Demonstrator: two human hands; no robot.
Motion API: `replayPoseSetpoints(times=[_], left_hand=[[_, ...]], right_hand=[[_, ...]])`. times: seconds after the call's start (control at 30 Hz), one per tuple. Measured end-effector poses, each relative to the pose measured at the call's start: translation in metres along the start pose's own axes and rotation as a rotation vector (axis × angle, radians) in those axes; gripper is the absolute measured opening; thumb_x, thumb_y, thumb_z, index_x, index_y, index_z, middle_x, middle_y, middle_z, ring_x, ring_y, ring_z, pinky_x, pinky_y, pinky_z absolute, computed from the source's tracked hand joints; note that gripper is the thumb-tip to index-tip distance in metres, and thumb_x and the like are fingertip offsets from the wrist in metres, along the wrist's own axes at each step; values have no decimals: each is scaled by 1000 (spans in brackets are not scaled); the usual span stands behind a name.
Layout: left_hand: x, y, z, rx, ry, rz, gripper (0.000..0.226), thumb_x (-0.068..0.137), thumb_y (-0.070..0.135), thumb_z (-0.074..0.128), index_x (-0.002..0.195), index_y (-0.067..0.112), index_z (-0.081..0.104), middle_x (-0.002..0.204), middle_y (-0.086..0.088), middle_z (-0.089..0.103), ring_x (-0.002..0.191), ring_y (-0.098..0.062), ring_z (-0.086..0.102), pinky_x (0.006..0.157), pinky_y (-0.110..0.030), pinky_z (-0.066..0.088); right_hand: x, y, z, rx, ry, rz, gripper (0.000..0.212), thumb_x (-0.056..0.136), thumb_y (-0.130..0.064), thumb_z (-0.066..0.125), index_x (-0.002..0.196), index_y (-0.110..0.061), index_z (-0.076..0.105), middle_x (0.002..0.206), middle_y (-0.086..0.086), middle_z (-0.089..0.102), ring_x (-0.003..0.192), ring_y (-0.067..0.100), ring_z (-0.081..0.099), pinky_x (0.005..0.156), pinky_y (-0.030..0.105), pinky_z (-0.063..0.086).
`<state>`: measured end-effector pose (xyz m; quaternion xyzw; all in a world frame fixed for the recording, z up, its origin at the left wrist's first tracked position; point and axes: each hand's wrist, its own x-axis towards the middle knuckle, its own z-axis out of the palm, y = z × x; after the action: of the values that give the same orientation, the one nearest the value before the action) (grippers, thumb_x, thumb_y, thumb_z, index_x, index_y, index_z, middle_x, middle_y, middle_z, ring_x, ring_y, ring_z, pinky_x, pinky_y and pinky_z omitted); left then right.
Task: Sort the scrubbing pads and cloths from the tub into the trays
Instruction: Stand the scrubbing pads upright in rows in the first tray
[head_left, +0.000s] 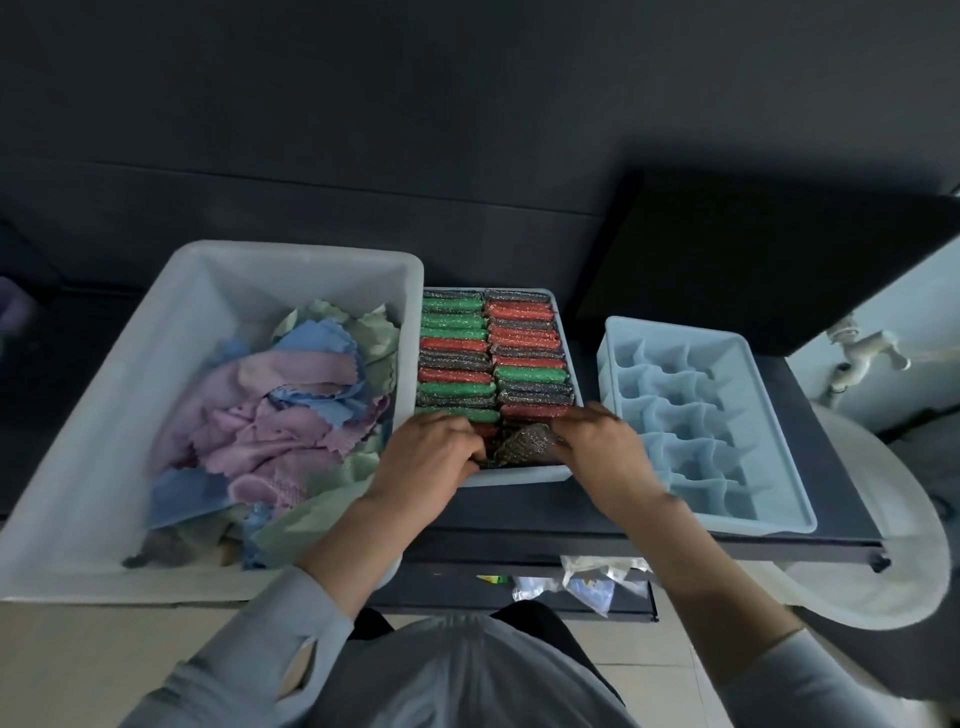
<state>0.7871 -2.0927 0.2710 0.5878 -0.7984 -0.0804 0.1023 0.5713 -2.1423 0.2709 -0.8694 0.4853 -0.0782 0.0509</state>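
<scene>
A big pale plastic tub (93, 395) with sloping walls sits at the left of the dark bench (519, 512), holding a loose heap of thin cloths (291, 410) in lilac, light blue and pale green, their edges cut in zigzag scallops and their folds soft and crumpled. Touching the tub's right wall is a shallow light-grey tray (519, 475) packed in two columns with scrubbing pads (491, 358), flat oblong cushions of glittery mesh in green, red and dark grey, set on edge in tight rows. At the near end of this tray both hands work on a dark sparkly pad (524, 441) that stands tilted above its neighbours: the left hand (436, 447) has its fingers curled down among the pads beside it, pinching at its left edge, and the right hand (602, 441) grips its right edge with bent fingers. The hands cover the tray's nearest rows. Well to the right, apart from the pad tray, lies a light-blue plastic tray (789, 522) split by wavy partitions into small cells. Beyond it a white tap (862, 353) juts from a pale wall over a round white basin (904, 545). Under the bench edge lie crumpled clear plastic bags (587, 579).
</scene>
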Motion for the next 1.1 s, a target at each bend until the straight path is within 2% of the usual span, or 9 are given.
replayPoseSetpoints(times=[0.1,0.2,0.27,0.4,0.53,0.67,0.83,0.97,1.1], left_hand=[[1,1,3,-16,34,-31,11,76,21,80,84,27,77,84,11,73,78,-10,64,77,-27,53],[2,2,5,3,27,-48,15,74,17,81,82,28,76,80,12,71,76,-8,61,73,-25,52],[2,2,7,22,28,-60,16,74,16,81,82,28,75,79,12,70,76,-8,61,73,-25,51],[1,2,8,19,35,-71,16,70,16,84,77,27,75,73,11,69,69,-9,59,67,-24,50],[1,1,9,23,31,-65,18,67,17,86,74,28,75,70,13,68,67,-8,59,65,-22,48],[2,-2,9,14,38,-55,17,66,20,87,74,28,74,71,13,69,68,-8,60,66,-22,46],[-1,-13,8,21,45,-67,12,75,19,81,82,26,76,77,10,70,75,-9,59,72,-24,51],[-6,-22,0,28,64,-68,27,80,4,70,100,21,75,100,5,71,95,-11,59,87,-25,50],[-7,-30,-3,-15,84,-44,31,86,5,64,111,22,71,114,5,68,107,-10,55,98,-23,44]], right_hand=[[10,-7,1,-242,-101,-37,29,50,-6,92,63,-16,68,67,-1,64,79,23,64,48,27,54],[18,-10,-11,-397,-190,-14,21,83,-1,63,99,-12,71,100,3,67,115,23,50,73,33,55],[21,-17,-8,-440,-277,-46,26,88,2,53,108,-7,67,109,7,64,119,24,47,80,34,53],[22,-22,4,-270,-396,-62,26,88,-2,59,112,-10,66,114,7,62,116,26,53,87,35,51],[16,11,1,230,-141,69,38,78,-24,78,115,-24,68,106,-4,64,96,16,62,83,28,49],[1,-2,18,338,-11,116,23,75,-20,80,98,-21,74,101,-6,65,79,13,62,76,34,55],[-1,-12,24,387,26,130,16,76,-28,81,87,-19,73,88,-11,58,68,6,55,67,18,44],[1,-14,25,358,-3,126,15,79,-33,79,86,-23,69,88,-13,56,68,9,57,66,24,49],[0,-14,26,300,-48,145,15,80,-36,77,85,-26,66,90,-13,54,71,8,56,65,27,50]])
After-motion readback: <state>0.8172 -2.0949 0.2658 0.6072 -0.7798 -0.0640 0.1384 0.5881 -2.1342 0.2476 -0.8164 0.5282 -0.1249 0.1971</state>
